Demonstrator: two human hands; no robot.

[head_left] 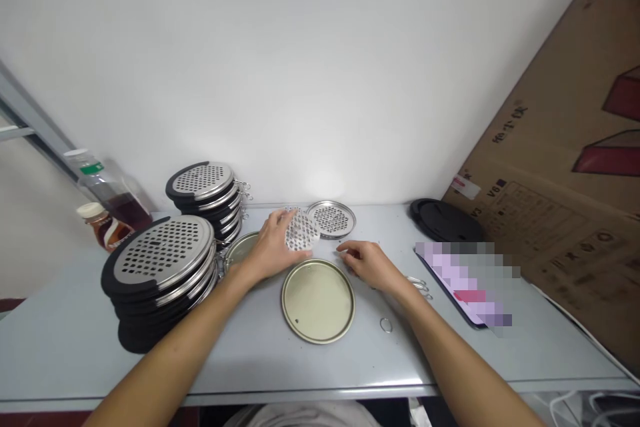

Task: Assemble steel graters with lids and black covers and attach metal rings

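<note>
My left hand is closed on a round perforated metal grater plate, held tilted above the table. Just below it, a shallow gold-coloured round tray lies flat with a small hole near its rim. Another gold tray is partly hidden by my left hand. Behind, a perforated disc in a metal rim rests near the wall. My right hand hovers low to the right of the front tray, fingers bent and a little apart, nothing visible in them.
Two stacks of black-edged grater discs, a front stack and a rear stack, stand left beside bottles. Right are metal hooks, a wire ring, black round parts, a blurred phone-like slab and a carton.
</note>
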